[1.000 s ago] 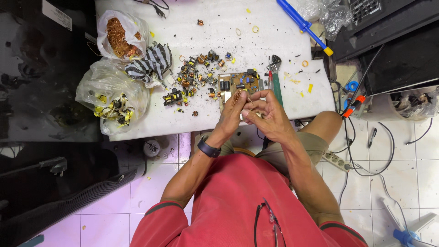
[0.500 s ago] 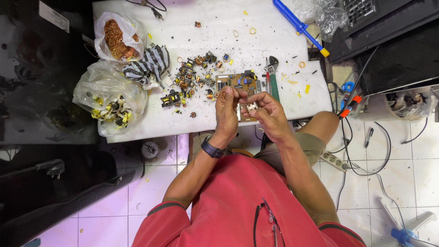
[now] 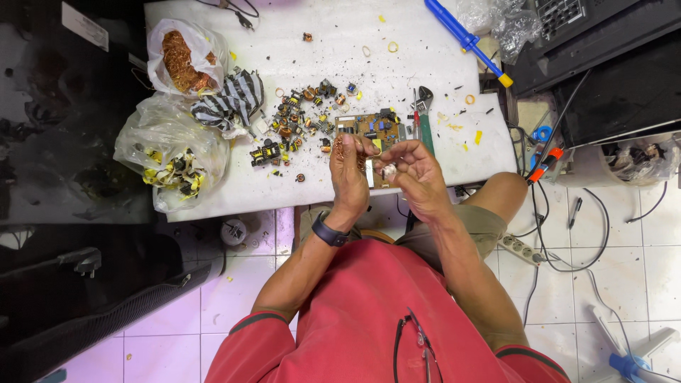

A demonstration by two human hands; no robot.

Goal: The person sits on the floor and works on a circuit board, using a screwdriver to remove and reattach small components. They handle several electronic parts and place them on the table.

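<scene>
My left hand (image 3: 350, 174), a dark watch on its wrist, is closed on a tangle of thin copper wire (image 3: 340, 146). My right hand (image 3: 417, 172) pinches a small pale transformer core (image 3: 389, 170) between thumb and fingers. Both hands hover close together over the near edge of the white table (image 3: 369, 42). Just beyond them lies a brown circuit board (image 3: 369, 128). A pile of small coils and transformers (image 3: 301, 117) sits left of the board.
Green-handled pliers (image 3: 423, 117) lie right of the board, and a blue screwdriver (image 3: 464, 37) at the far right. Two plastic bags hold copper wire (image 3: 183, 60) and yellow-taped parts (image 3: 170, 157), with a striped cloth (image 3: 230, 103) between. A power strip (image 3: 521, 248) and cables lie on the tiled floor.
My hands have drawn slightly apart. The left one now holds the copper wire up by the board while the right keeps the small core.
</scene>
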